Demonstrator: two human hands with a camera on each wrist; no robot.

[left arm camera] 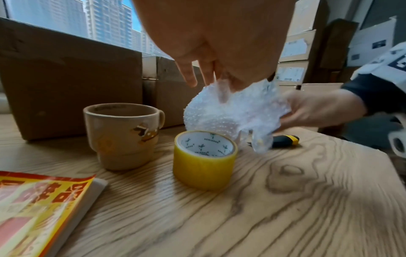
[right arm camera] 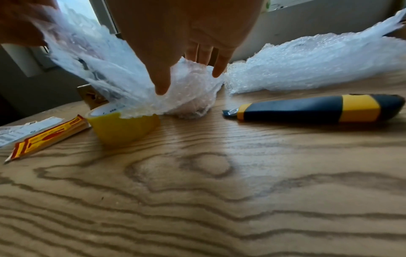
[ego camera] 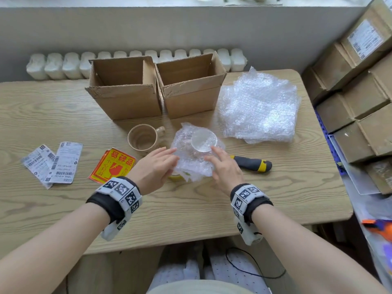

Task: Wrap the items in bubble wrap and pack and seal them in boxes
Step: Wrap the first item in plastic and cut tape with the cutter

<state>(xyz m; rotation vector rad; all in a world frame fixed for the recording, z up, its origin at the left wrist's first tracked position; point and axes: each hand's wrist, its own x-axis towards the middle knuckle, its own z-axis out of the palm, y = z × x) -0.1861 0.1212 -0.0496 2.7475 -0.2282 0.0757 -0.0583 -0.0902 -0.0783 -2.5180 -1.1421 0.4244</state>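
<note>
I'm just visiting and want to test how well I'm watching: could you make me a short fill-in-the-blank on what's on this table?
1. Both hands are folding ____ around a clear glass item.
2. The roll of tape is ____ in colour.
3. The number of open cardboard boxes on the table is ____.
4. The beige mug stands ____, not yet wrapped.

Missing words: bubble wrap; yellow; two; upright

Light: even daylight from the window [left arm camera: 66, 19] behind the desk [ego camera: 191, 209].
Shadows: soft.
Blur: both wrist views smeared; bubble wrap [left arm camera: 237, 111] indistinct.
Distortion: wide-angle bowing at edges.
Backlight: palms silhouetted.
</note>
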